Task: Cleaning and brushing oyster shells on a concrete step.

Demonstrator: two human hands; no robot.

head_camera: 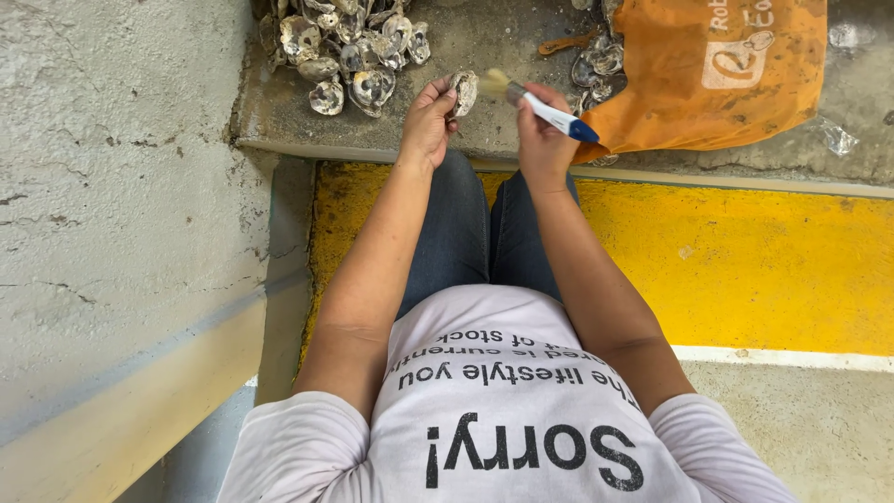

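Brushing a rough grey oyster shell (464, 91) pinched in your left hand (428, 121). Your right hand (542, 140) grips a white-and-blue-handled brush (540, 110); next, probably turn the shell.

Grey-white oyster shell (464, 91); white-blue brush (545, 109); orange bag (717, 84); yellow floor stripe (745, 261); dark blue jeans (470, 233).

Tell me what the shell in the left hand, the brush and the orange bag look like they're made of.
Shell: rough, chalky grey-white, matte, like the oyster shells in the pile behind it. Brush: glossy white and blue handle, probably plastic; pale bristles, blurred, so the fibre is unclear. Orange bag: soft and creased with a dull surface, probably woven or non-woven fabric rather than stiff plastic.
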